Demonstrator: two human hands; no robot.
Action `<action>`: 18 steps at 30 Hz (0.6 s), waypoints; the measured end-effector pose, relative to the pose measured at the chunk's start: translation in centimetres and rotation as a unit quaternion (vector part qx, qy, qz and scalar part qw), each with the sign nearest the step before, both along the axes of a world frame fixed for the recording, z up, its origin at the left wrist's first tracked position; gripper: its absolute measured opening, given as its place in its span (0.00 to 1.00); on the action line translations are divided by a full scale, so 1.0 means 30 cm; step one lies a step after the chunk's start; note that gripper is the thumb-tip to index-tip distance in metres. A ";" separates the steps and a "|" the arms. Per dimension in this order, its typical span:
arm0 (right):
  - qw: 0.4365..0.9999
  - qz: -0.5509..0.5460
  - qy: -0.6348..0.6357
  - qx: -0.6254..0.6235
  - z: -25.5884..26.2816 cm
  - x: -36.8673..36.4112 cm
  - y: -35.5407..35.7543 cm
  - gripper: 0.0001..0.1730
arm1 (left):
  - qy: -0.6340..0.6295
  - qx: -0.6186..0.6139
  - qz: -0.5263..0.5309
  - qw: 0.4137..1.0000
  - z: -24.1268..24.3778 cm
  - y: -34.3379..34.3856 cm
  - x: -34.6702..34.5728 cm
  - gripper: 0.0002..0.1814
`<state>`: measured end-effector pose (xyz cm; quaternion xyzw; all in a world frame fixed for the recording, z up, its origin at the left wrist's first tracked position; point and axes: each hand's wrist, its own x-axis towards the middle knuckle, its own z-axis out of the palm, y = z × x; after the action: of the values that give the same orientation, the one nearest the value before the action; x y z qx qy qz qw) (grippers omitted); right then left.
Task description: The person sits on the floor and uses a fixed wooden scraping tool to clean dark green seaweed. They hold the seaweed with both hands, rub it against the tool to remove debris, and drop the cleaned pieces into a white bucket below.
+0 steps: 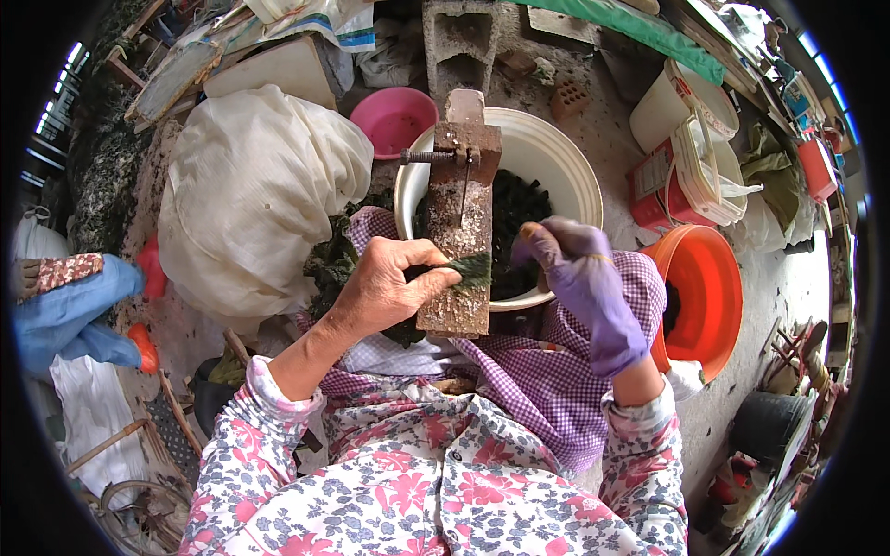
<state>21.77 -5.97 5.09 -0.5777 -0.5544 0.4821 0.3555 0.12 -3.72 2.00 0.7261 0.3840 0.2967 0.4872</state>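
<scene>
A worn wooden board (455,306) lies across a large white tub (584,181), with a bolt (425,157) and a thin metal piece (464,191) fixed near its far end. My bare left hand (400,281) pinches a dark green leafy strip (474,270), perhaps seaweed, whose end rests on the board. To the right of the board, over the tub, is my right hand (573,267) in a purple glove; it is blurred, its fingers are curled, and whether it holds something cannot be told. Dark green cut pieces (521,201) lie inside the tub. More dark leafy material (334,267) is heaped left of the board.
A big cream cloth bundle (257,201) stands at the left, beyond which another person's legs (76,306) show. Beyond the tub are a pink basin (395,124) and a concrete block (460,42). An orange bucket (709,306) and a red-and-white pail (660,187) stand at the right.
</scene>
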 end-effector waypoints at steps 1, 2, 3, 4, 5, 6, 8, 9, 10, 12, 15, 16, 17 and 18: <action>0.989 -0.035 -0.055 0.135 0.003 -0.027 -0.010 0.10 | 0.020 0.025 0.013 0.999 0.001 -0.003 -0.001 0.03; 0.976 -0.019 -0.031 0.215 -0.006 -0.077 -0.013 0.12 | 0.002 0.055 0.027 0.998 -0.003 -0.008 0.021 0.04; 0.957 0.000 -0.009 0.291 -0.013 -0.127 -0.016 0.13 | -0.018 0.084 0.037 0.996 -0.002 -0.012 0.045 0.05; 0.959 0.046 -0.078 0.269 -0.016 -0.143 -0.013 0.14 | 0.025 0.144 -0.004 0.989 0.008 0.001 0.047 0.04; 0.954 0.092 -0.147 0.245 -0.019 -0.148 -0.005 0.15 | 0.033 0.150 -0.015 0.988 0.014 0.006 0.060 0.04; 0.957 0.147 -0.198 0.155 -0.011 -0.131 0.017 0.18 | 0.056 0.015 -0.022 0.998 0.020 0.018 0.061 0.05; 0.979 0.151 -0.125 0.057 -0.019 -0.112 0.021 0.18 | 0.023 -0.166 -0.046 0.985 -0.012 0.035 0.047 0.05; 0.979 0.160 -0.130 -0.002 -0.008 -0.102 0.017 0.19 | 0.007 -0.139 -0.053 0.989 -0.060 0.042 0.025 0.05; 0.977 0.171 -0.123 -0.012 -0.003 -0.084 0.011 0.19 | 0.048 -0.142 -0.064 0.987 -0.036 0.046 -0.008 0.06; 0.972 0.190 -0.055 -0.124 0.037 -0.057 0.016 0.20 | 0.068 -0.161 -0.061 0.983 0.008 0.038 -0.091 0.09; 0.952 0.200 -0.032 -0.231 0.076 -0.048 0.033 0.15 | 0.014 -0.048 -0.093 0.994 0.136 0.009 -0.102 0.11; 0.941 0.252 -0.027 -0.224 0.058 -0.058 0.032 0.14 | 0.002 0.059 -0.135 0.989 0.165 0.004 -0.082 0.12; 0.928 0.303 -0.022 -0.216 0.027 -0.074 0.030 0.13 | -0.012 0.062 -0.178 0.982 0.206 -0.003 -0.060 0.10; 0.912 0.349 -0.015 -0.215 0.005 -0.092 0.004 0.11 | -0.032 0.121 -0.183 0.975 0.200 -0.001 -0.043 0.12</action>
<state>19.01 -5.87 5.23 -0.4171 -0.6089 0.6743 0.0238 -1.18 -3.76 7.99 0.8277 0.1903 0.2702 0.4536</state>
